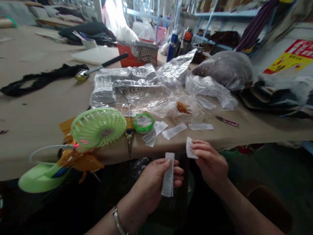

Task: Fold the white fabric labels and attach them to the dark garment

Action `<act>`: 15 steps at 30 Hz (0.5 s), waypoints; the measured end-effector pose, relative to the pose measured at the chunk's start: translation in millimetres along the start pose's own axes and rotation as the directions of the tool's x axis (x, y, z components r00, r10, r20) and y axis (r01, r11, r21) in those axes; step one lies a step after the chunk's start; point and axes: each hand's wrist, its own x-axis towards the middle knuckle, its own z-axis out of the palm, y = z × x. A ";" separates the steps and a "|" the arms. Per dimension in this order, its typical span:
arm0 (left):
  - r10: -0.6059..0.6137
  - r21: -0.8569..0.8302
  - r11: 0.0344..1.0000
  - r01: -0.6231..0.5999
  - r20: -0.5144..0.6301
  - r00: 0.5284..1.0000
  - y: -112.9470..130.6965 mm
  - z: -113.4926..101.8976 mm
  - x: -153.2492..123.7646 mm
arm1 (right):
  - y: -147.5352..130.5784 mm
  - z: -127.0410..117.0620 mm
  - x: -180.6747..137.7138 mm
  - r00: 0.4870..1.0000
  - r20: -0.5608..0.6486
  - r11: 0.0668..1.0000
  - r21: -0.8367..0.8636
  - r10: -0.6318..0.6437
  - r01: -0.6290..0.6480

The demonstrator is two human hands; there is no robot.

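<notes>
My left hand (156, 179) is closed on a small stack of printed white labels (168, 176), the thumb pressing on their face. To its right and a little higher, my right hand (210, 161) pinches a single white label (189, 148), bent slightly, by one side. Both hands are in front of the table's near edge. Just beyond them, more printed labels lie on the table: an overlapping pair (155, 133), one slanted label (174, 131) and one flatter label (201, 126). Small thread snips (227, 121) rest farther right.
A green fan (99, 128) is taped at the table edge, beside a screwdriver-like tool (129, 142) and a round green tin (143, 122). Behind lie clear plastic bags (141, 93), a bag with orange bits (183, 107), a metal-headed tool with black handle (107, 63), and bottles (172, 47).
</notes>
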 end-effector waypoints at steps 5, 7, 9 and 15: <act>0.108 -0.129 0.986 -0.100 0.055 0.993 -0.1 -6.0 -2.5 | -35.4 37.7 -6.4 0.945 0.203 0.966 0.043 -0.257 0.254; 0.123 -0.176 0.978 -0.115 0.036 0.992 0.0 -9.4 -2.6 | -36.5 45.7 -9.2 0.933 0.235 0.961 0.029 -0.273 0.274; 0.119 -0.210 0.971 -0.111 0.030 0.992 0.2 -12.3 -2.3 | -34.4 49.1 -10.8 0.926 0.259 0.961 0.032 -0.275 0.276; 0.113 -0.243 0.965 -0.099 0.044 0.993 -0.2 -16.4 -3.2 | -31.4 47.8 -9.4 0.905 0.312 0.956 0.036 -0.289 0.292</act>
